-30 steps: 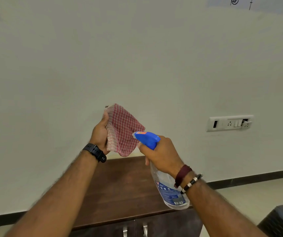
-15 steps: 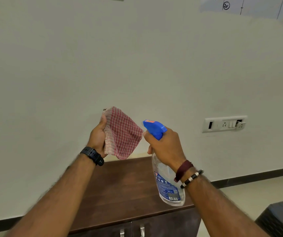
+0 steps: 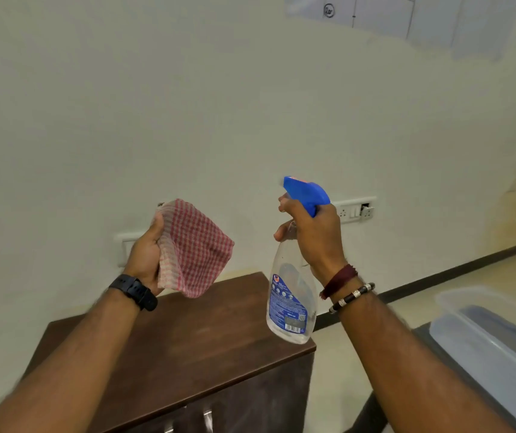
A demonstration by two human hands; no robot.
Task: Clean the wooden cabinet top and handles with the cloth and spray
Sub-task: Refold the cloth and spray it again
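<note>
**Spray pulled back from the cloth, cabinet top not yet wiped**

A pale wall (image 3: pixel 188 104) with a switch panel (image 3: pixel 355 207) backs a dark wooden cabinet (image 3: pixel 194 339), whose top shows no visible wet patch, though motion blur makes that hard to judge. Two metal handles (image 3: pixel 208 417) peek out below its front edge. A translucent plastic box (image 3: pixel 494 335) sits off to the right.

The left hand (image 3: pixel 144 257) holds the red-checked cloth (image 3: pixel 194 248) bunched in its palm, thumb pressed on the upper fold, above the back edge of the cabinet top. The right hand (image 3: pixel 312 235) is wrapped round the neck of the spray bottle (image 3: pixel 291 298), forefinger at the trigger under the blue head (image 3: pixel 306 193), with the bottle hanging over the right front corner.

A second ago the nozzle sat almost against the cloth; now the two hands have drawn well apart and the bottle has swung right and up. That reads as the cloth having been dosed, or the spraying step being over. If so, the likely next step is to bring the cloth down onto the top and start wiping, then move on to the handles.
</note>
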